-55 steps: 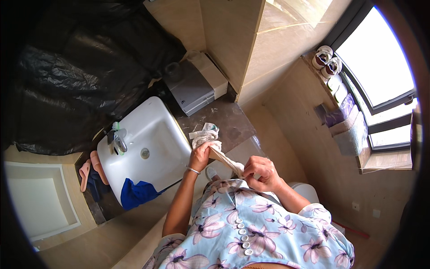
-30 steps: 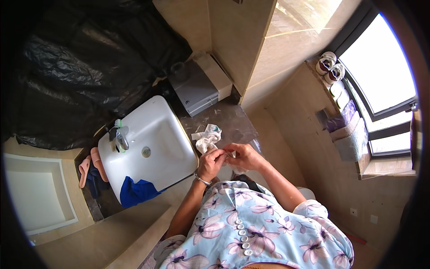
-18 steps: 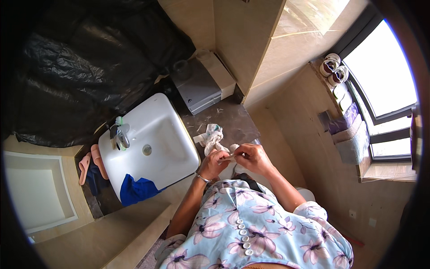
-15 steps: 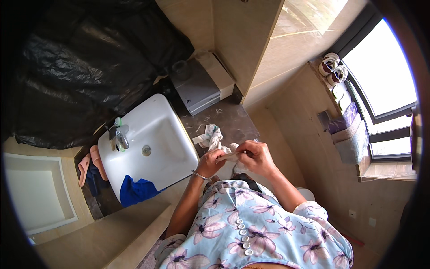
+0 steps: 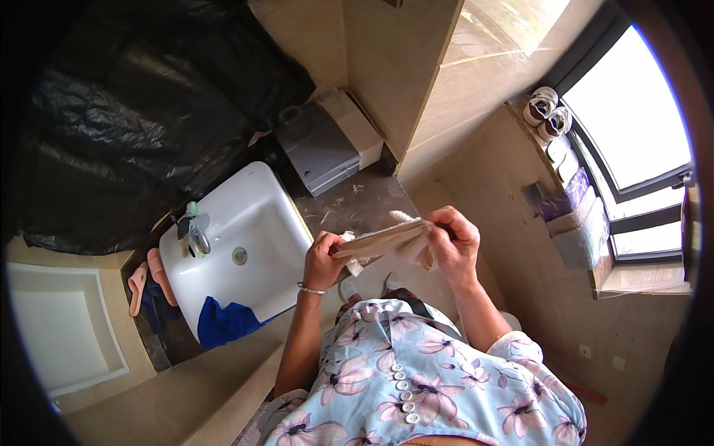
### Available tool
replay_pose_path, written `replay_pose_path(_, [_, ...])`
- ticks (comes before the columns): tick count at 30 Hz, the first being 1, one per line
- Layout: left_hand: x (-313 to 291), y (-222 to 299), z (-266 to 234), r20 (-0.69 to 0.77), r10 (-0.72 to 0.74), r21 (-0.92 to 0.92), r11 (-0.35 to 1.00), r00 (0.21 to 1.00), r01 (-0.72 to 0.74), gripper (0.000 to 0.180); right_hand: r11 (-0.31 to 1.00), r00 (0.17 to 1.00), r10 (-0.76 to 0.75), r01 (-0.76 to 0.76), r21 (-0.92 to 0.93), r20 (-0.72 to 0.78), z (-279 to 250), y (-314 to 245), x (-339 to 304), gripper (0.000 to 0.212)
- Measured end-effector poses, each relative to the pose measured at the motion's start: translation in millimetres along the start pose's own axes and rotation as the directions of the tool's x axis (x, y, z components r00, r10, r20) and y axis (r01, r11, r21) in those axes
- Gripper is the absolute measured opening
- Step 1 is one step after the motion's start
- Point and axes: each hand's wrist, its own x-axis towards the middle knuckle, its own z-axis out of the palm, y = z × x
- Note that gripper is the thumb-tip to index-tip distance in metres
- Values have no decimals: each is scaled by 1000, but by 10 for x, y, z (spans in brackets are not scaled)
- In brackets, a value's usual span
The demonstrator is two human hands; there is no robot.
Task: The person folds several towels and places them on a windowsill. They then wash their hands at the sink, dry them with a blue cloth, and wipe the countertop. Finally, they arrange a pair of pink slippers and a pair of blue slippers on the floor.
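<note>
I hold a beige, folded piece of cloth (image 5: 383, 240) stretched flat between both hands, above a dark counter (image 5: 364, 202). My left hand (image 5: 321, 260), with a thin bracelet at the wrist, grips its left end. My right hand (image 5: 454, 244) pinches its right end, and some white fabric (image 5: 416, 253) bunches under those fingers. A white square sink (image 5: 242, 249) with a chrome tap (image 5: 195, 236) lies just left of my left hand. A blue cloth (image 5: 223, 321) hangs over the sink's near edge.
A grey box-like appliance (image 5: 320, 152) stands at the back of the counter. Pink slippers (image 5: 145, 279) lie left of the sink beside a white tub (image 5: 63, 327). Black plastic sheeting (image 5: 134, 104) covers the upper left. A pair of shoes (image 5: 547, 111) sits on the window ledge.
My hands came together over the crumpled cloth, then drew apart, and the cloth is now pulled out flat and lifted between them.
</note>
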Motion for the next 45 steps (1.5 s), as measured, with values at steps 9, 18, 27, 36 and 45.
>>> replay_pose_path(9, [-143,2,44,-10,-75,44,996,997,76,34,999,999,-10,11,35,-34,37,90,10,5])
replay_pose_path(18, [-349,32,179,219,-125,-330,924,968,195,34,990,994,92,-85,112,-60,-68,45,2,5])
replay_pose_path(27, [-425,-79,388,253,-6,-441,890,968,121,16,999,1000,22,-22,49,8,-59,-49,-57,4])
replay_pose_path(36, [-484,51,549,237,-6,-375,922,972,97,18,995,998,-1,-6,97,69,-172,-42,-105,8])
replay_pose_path(45, [-441,-23,646,158,47,-373,928,986,15,20,998,988,-63,60,23,144,-147,-120,-171,10])
